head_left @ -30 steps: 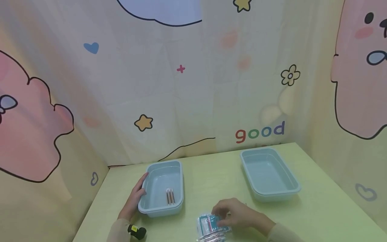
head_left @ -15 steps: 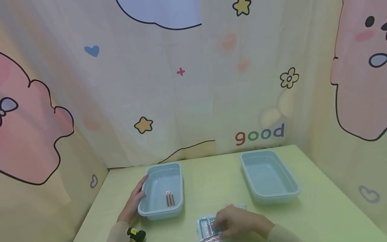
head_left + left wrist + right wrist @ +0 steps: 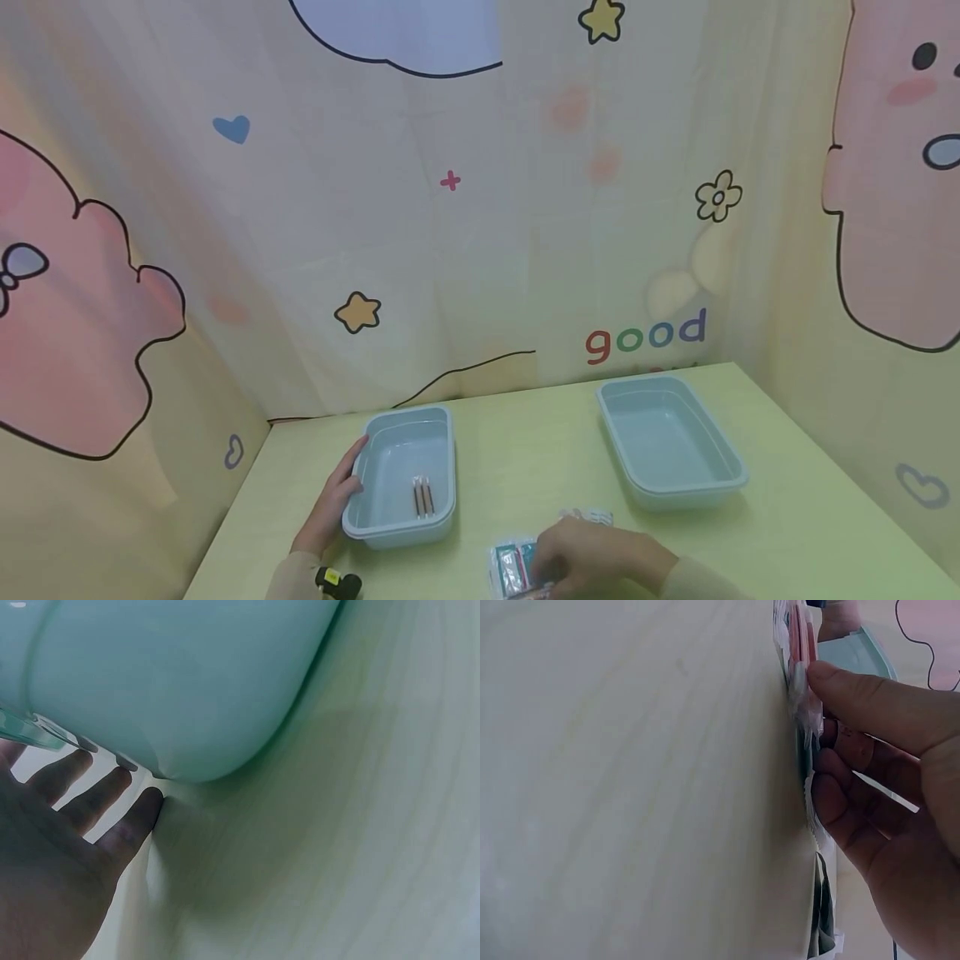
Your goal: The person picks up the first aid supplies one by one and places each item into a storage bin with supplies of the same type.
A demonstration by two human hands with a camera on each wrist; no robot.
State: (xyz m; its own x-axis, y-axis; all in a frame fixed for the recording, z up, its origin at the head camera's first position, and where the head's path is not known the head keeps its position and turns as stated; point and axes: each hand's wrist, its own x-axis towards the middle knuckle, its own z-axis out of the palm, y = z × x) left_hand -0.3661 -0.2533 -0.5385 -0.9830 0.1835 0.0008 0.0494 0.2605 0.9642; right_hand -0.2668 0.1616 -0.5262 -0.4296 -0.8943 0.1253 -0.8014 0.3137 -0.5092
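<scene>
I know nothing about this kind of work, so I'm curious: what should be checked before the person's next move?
1. Left hand at the left tray: ok, fingers touch its side.
2. Three slim brown sticks inside that tray: ok, side by side.
3. Right hand at the packets: ok, touching them.
4. Firm pinch on just one piece: cannot tell, the grasp is partly hidden.
5. Right tray out of the right hand's way: ok, apart from it.

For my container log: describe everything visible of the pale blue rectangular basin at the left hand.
The pale blue, rectangular, plastic-looking basin has rounded corners and a lipped rim. It stands upright on the yellow-green table, three slim brown sticks inside near its front. The bare left hand touches its left side.
</scene>
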